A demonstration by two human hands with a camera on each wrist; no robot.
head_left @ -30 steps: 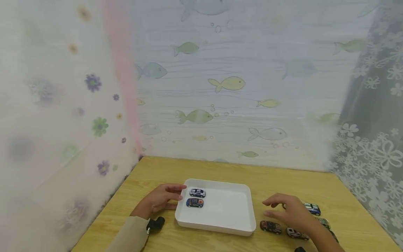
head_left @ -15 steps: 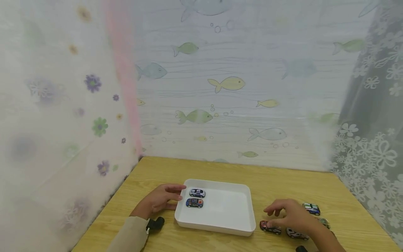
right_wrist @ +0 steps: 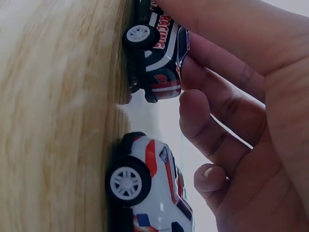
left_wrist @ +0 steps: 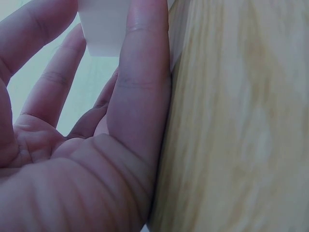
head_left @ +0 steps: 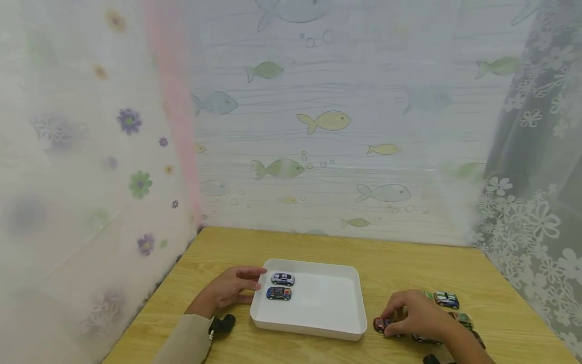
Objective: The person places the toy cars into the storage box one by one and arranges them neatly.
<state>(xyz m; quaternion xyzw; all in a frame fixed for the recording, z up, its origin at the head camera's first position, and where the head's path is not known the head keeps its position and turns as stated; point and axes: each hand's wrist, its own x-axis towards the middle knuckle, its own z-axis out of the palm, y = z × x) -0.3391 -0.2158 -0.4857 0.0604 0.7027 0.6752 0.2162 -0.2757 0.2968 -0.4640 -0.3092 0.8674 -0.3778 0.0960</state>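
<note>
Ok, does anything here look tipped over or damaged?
Nothing stands out: the white car and blue car sit upright in the white tray, and the dark car the right hand pinches shows no visible damage.

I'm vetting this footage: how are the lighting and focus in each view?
Head: soft, even light, no strong glare on the white tray; several flowers on the left sheet look blurred. Left wrist: dim light on the left hand, tabletop grain soft. Right wrist: bright background beyond the right hand, tabletop grain blurred, RACING lettering on the dark car legible.
</note>
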